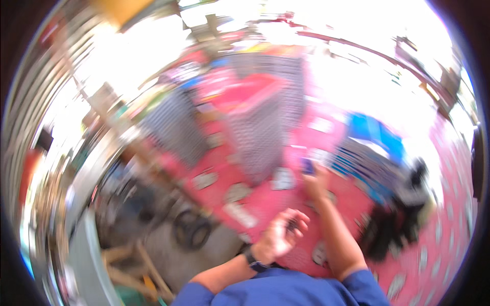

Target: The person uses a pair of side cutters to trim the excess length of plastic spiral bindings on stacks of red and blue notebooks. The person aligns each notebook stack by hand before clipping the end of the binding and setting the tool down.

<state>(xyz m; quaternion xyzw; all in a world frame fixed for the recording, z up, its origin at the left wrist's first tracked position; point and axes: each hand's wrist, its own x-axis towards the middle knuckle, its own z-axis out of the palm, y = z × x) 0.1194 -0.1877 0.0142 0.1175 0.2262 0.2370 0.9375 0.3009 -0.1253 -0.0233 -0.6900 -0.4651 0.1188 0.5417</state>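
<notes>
My left hand (282,233), with a dark watch (253,261) on its wrist, is held palm up in front of my body. Its fingers are curled in around a small dark spot that blur keeps me from naming. Farther forward, my right hand (317,182) reaches out over the pink-red floor covering (301,204). A small dark blue object (308,166) is held at its fingertips, too smeared to identify. Beyond it stands a tall grey ridged block with a pink top (260,127). The two hands are apart.
Another grey ridged block (176,127) stands left. A grey stack with a blue cover (375,137) and a dark bundle (395,222) are at right. Black rings (192,229), wooden pieces (135,270) and a pale panel edge (92,260) lie lower left. Pale patches dot the pink-red covering.
</notes>
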